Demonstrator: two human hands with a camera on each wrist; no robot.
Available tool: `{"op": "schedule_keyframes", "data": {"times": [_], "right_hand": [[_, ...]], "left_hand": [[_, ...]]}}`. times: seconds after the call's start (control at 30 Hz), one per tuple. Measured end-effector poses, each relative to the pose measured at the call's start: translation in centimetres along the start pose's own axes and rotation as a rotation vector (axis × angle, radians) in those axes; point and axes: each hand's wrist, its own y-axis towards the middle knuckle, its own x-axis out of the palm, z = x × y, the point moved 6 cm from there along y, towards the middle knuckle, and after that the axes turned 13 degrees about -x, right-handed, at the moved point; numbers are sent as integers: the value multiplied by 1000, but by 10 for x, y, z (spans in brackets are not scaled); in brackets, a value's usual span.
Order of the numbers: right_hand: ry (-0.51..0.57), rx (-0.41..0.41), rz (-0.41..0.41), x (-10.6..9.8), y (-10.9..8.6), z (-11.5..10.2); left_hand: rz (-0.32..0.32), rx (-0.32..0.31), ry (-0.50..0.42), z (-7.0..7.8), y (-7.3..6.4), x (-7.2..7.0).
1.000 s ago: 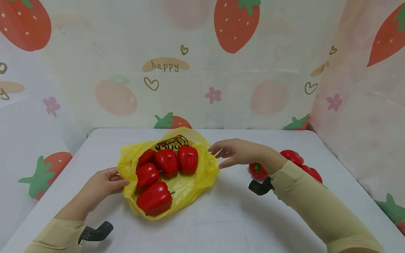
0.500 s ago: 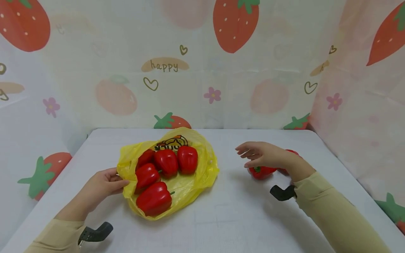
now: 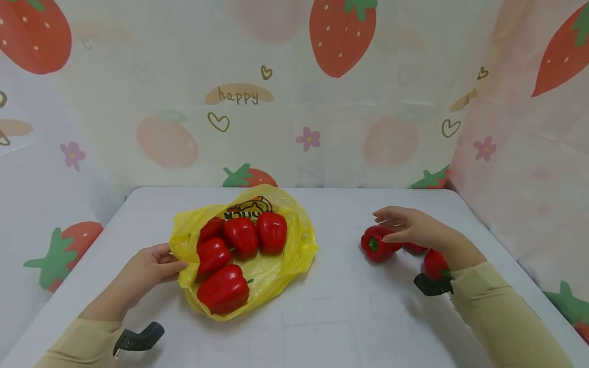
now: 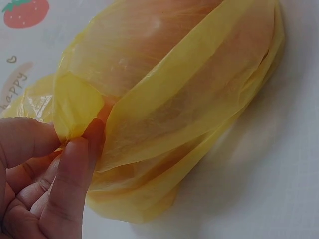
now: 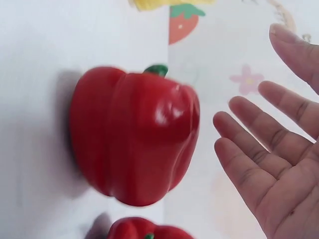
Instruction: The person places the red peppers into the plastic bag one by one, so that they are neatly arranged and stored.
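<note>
My left hand (image 3: 149,271) pinches the left edge of a yellow plastic bag (image 3: 280,278), thumb against fingers; the left wrist view shows the thin film (image 4: 199,84) folded between them. The bag lies mouth toward me with several red bell peppers (image 3: 224,290) inside. On the right, my right hand (image 3: 416,227) hovers with loosely spread fingers over a red bell pepper (image 3: 377,245) whose green stem faces me. In the right wrist view that pepper (image 5: 134,134) sits apart from the fingers (image 5: 244,169), and the palm holds nothing.
Two more red peppers stand by the right wrist, one behind the hand (image 3: 415,249) and one next to the black wrist mount (image 3: 434,265). A white-covered table (image 3: 322,327) is bounded by strawberry-print cloth walls (image 3: 285,143).
My right hand has moved away from the bag to the right, passing above the loose peppers and uncovering the nearest one. The left hand and the bag have stayed in place.
</note>
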Motion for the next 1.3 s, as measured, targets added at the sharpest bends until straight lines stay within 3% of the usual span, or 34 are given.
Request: {"op": "schedule_keyframes", "data": {"times": [0.33,0.6,1.3], "right_hand": [[38,22,40,-2,-8,21],[33,101,42,2,-12,35],[-21,181,66,9,-19,42]], "left_hand": [[3,-3,1,-1,1,0],[-1,0,-4,0,-1,0],[11,5,-2,-2,1,1]]}}
